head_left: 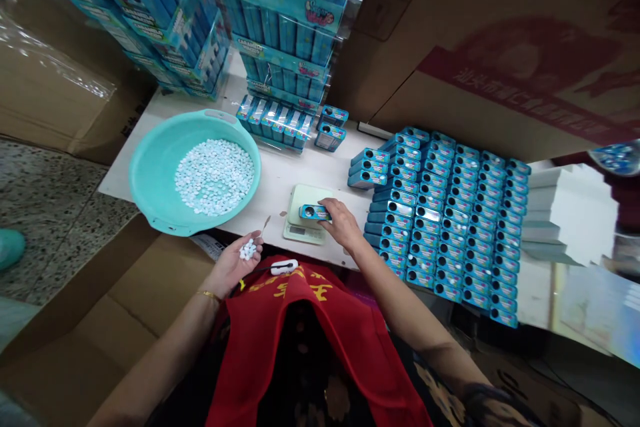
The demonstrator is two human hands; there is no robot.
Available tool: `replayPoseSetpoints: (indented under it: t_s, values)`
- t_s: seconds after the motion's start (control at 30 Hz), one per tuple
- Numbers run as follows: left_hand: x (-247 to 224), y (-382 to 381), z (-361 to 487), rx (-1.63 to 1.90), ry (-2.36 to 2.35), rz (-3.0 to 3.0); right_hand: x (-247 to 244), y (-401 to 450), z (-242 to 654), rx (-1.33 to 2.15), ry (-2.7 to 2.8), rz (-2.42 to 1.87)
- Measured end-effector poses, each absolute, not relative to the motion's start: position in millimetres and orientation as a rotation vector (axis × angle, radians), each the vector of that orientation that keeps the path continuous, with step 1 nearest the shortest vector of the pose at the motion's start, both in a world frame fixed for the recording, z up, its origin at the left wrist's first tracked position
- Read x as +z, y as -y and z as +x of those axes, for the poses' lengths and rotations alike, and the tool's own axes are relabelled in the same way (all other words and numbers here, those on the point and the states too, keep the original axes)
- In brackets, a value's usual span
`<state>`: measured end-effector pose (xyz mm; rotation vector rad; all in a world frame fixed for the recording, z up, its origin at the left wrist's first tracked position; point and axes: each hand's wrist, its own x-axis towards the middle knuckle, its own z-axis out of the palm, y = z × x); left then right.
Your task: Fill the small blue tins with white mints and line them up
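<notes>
My left hand (235, 261) is cupped palm up below the basin's rim and holds a small heap of white candies (248, 250). With the fingers of my right hand (344, 223) I grip the right end of a blue candy tin (311, 212). That tin is over the plate of a pale green kitchen scale (300, 232); whether its full weight rests there I cannot tell. More white candies (215, 173) lie in a turquoise basin (150, 203) to the left on the white table (273, 170).
Rows of blue tins (450, 227) fill the table's right side, with a stack of white cards (570, 213) beyond. Display packs of tins (280, 27) stand at the back, and two loose tins (330, 137) are beside them. An open cardboard box (150, 280) sits below left.
</notes>
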<state>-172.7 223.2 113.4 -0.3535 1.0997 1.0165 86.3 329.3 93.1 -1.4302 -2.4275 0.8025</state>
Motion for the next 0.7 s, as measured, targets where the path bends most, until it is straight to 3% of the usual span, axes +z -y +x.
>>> replayPoseSetpoints:
  t_s: [0.4, 0.7]
  values:
    - [109, -223, -167, 1.004, -1.041, -0.359, 89, -331, 89, 0.778, 2.371, -1.399]
    - [111, -221, -175, 1.071, -1.082, -0.383, 72, -465, 65, 0.518, 2.058, -1.632]
